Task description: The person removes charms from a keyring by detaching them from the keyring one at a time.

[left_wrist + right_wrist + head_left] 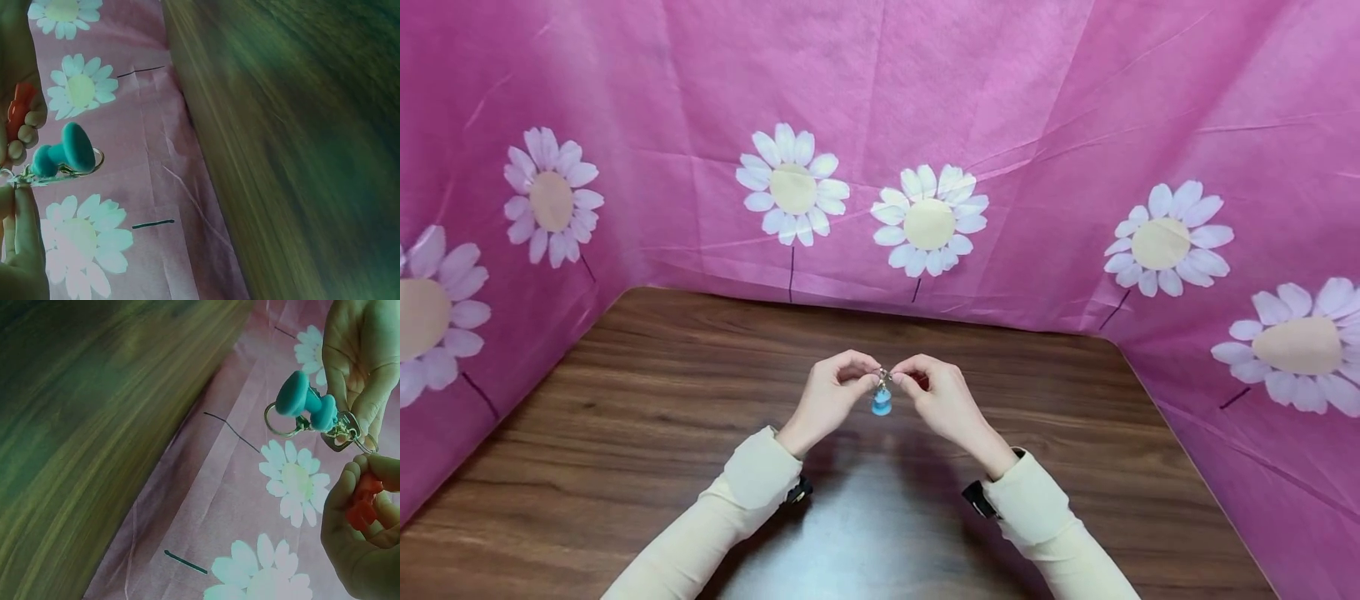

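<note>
A keychain with a turquoise spool-shaped charm (pixel 882 403) hangs between both hands, above the table. My left hand (pixel 831 395) pinches its metal fittings between thumb and fingertips, and a thin split ring (pixel 367 446) sticks out toward the other hand. Fingertips of my right hand (pixel 946 402) meet at that ring, from the opposite side. Tucked within the curled fingers of the right hand is a small red piece (pixel 364 503), partly covered by them. From beside the charm a larger metal ring (pixel 279 428) dangles. In the head view the hands hide the red piece.
Below the hands lies a brown wood-grain table (pixel 647 433) with a bright reflection near the front. Pink cloth (pixel 700 75) printed with white daisies surrounds its back and both sides. Each forearm wears a pale sleeve (pixel 760 471) with a dark strap at the wrist.
</note>
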{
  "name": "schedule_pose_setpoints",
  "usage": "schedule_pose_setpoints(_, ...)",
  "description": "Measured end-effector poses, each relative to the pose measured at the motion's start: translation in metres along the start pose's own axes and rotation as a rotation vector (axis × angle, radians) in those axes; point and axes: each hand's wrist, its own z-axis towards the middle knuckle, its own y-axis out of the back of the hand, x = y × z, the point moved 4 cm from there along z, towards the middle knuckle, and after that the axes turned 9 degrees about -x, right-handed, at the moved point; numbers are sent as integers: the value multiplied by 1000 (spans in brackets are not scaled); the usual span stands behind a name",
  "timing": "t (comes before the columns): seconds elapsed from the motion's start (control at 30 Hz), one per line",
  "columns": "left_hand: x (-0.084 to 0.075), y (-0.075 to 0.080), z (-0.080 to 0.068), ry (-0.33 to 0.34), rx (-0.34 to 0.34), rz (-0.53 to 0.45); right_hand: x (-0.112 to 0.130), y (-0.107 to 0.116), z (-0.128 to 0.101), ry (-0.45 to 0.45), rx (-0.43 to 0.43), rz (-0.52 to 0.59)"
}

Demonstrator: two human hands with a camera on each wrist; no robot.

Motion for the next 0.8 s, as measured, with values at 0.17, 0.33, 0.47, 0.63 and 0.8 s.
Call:
schedule_pose_setpoints(0.17, 0, -3, 0, -23, 48, 61, 0, 1, 0, 11, -8, -17)
schedule_pose_setpoints(0.33, 0, -5, 1, -70, 49, 121, 0, 1, 1, 46, -12, -47)
schedule_pose_setpoints(0.47, -3, -6, 1, -159, 37, 227, -2, 0, -1, 50, -7, -54)
schedule_pose_setpoints(0.63, -10, -5, 0, -300, -31, 372, -3, 0, -1, 60, 2, -44)
schedule_pose_setpoints(0.8, -11, -4, -2, -310, -47, 374, -6, 2, -2, 30, 9, -23)
